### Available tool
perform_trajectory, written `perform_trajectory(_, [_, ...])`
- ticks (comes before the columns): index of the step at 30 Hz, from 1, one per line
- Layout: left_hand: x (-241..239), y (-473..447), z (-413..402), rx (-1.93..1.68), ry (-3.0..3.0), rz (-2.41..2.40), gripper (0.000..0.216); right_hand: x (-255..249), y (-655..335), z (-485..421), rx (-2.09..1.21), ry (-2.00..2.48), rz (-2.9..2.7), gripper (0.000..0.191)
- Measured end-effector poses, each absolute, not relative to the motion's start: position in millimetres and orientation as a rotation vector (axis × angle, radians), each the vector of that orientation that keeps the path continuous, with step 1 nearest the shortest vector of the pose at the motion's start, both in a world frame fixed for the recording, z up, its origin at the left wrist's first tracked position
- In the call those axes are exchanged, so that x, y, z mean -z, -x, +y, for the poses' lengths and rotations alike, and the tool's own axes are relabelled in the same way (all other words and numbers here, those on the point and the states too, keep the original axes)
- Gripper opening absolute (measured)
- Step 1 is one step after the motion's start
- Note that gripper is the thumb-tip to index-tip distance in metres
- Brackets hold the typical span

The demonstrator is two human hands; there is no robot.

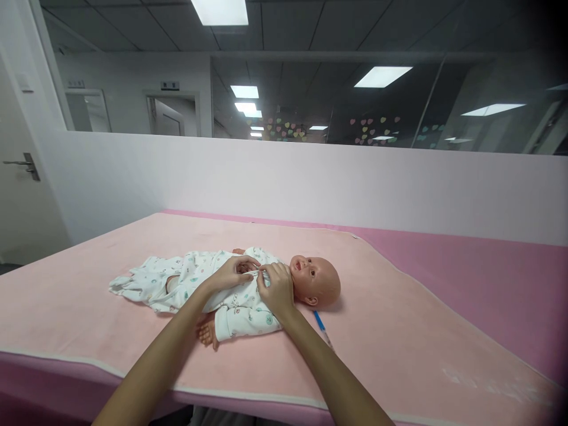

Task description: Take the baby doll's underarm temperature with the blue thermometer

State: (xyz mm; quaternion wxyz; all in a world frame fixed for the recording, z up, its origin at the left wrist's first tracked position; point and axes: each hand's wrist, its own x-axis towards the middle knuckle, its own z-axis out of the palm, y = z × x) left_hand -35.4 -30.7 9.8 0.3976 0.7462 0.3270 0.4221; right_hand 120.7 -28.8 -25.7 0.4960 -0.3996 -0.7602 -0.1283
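A baby doll [317,283] lies on its back, its head to the right, in a white romper [248,319] printed with small green figures. Over the doll's chest, my left hand [231,273] has its fingers curled in, holding the romper's front. Close beside it, my right hand [277,287] pinches the cloth just below the doll's neck. The fingertips of both hands nearly meet, and the exact bit of cloth between them is too small to make out. One doll hand [207,334] sticks out of the near sleeve.
A pale pink mat [399,331] covers the pink table [510,284]. Near the doll's head lies a slim stick with a blue end [318,320], partly behind my right forearm. A white wall [310,183] with a window above it stands behind the table; a door [26,195] is at left.
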Motion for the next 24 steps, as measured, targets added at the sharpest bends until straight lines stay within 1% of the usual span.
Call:
perform_trajectory(7, [-7.0,37.3,-28.6,-1.039,-1.904,0.838,0.032,21.4,-120.4,-30.3,0.328,1.046,-1.833,0.004])
perform_trajectory(16, [-7.4,33.2,-30.3,-1.015,-2.084,0.916,0.026,23.9,-122.9,-26.3,0.267,1.008,-1.946,0.010])
perform_trajectory(20, [-5.5,33.2,-28.8,-1.037,-2.027,0.882,0.024,23.1,-122.4,-27.3,0.246,1.024,-1.932,0.009])
perform_trajectory(24, [-3.8,35.0,-26.1,-1.048,-1.906,0.826,0.027,21.8,-121.7,-28.6,0.241,1.014,-1.918,0.009])
